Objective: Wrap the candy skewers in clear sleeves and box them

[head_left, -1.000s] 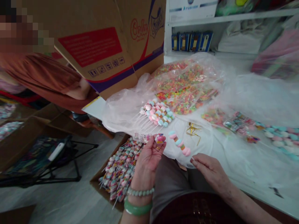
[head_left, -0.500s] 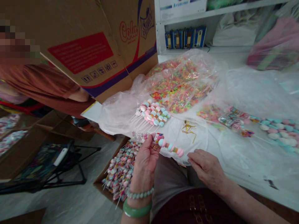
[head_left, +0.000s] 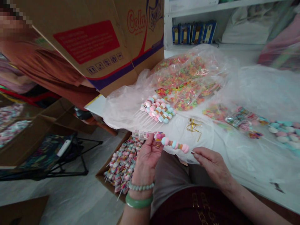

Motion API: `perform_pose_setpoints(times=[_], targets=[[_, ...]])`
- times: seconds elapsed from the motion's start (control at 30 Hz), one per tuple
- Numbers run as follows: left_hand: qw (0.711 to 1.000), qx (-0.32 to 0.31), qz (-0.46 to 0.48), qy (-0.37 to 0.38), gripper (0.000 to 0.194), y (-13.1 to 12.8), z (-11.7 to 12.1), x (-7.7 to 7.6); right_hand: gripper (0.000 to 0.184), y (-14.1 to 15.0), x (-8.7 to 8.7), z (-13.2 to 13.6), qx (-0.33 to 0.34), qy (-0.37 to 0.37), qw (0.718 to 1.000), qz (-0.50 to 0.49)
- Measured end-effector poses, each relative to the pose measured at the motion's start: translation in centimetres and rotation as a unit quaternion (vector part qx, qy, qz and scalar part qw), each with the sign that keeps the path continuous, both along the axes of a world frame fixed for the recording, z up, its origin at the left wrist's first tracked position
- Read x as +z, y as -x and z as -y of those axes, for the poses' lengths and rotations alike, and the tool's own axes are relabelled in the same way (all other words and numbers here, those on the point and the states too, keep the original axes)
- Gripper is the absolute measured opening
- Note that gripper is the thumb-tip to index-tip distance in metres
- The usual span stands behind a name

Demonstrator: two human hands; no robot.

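Note:
A printed clear plastic wrapper (head_left: 140,134) is pinched in my left hand (head_left: 149,154). At the wrapper's mouth lies the tip of a marshmallow skewer (head_left: 175,145), with pink, blue and orange-brown pieces in a row. My right hand (head_left: 208,162) grips the skewer's thin white stick at its other end, thumb and fingers closed. Just beyond my left hand, a row of bare marshmallow skewers (head_left: 159,109) lies on the plastic-covered table, sticks toward me. Several gold twist ties (head_left: 194,125) are scattered to the right of them.
A box of wrapped skewers (head_left: 125,162) stands below the table's left edge. Behind lie a large bag of colourful gummy candy (head_left: 187,78) and a tall cardboard box (head_left: 98,40). More wrappers (head_left: 242,118) and loose marshmallows (head_left: 286,131) lie right. Another person (head_left: 47,65) sits left.
The view has shifted a little, so the scene sits slightly further right and higher. A short length of white stick now shows at my right fingertips. Both hands stay near the same skewer.

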State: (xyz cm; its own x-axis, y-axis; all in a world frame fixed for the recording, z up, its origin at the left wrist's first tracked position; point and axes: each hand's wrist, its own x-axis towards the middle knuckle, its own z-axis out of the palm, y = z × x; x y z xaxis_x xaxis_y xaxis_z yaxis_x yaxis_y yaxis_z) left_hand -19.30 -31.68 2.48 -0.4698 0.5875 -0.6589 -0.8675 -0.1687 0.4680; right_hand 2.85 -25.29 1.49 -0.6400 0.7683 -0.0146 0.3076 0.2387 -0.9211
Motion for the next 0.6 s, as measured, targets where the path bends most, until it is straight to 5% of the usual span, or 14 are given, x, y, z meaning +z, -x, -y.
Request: perform_pose_setpoints(times=[0.23, 0.47, 0.6], targets=[[1.0, 0.003, 0.017, -0.012, 0.021, -1.0, -0.3, 0.2, 0.023, 0.1, -0.1, -0.2, -0.028, 0.0, 1.0, 0.004], [0.998, 0.023, -0.054, -0.003, 0.011, -2.4, -0.8, 0.1, 0.019, -0.4, -2.0, -0.2, -0.016, -0.177, 0.984, -0.025], [0.993, -0.006, -0.121, -0.001, 0.008, -2.8, -0.9, 0.2, 0.02, -0.3, -2.1, -0.3, 0.004, -0.088, 0.996, 0.017]])
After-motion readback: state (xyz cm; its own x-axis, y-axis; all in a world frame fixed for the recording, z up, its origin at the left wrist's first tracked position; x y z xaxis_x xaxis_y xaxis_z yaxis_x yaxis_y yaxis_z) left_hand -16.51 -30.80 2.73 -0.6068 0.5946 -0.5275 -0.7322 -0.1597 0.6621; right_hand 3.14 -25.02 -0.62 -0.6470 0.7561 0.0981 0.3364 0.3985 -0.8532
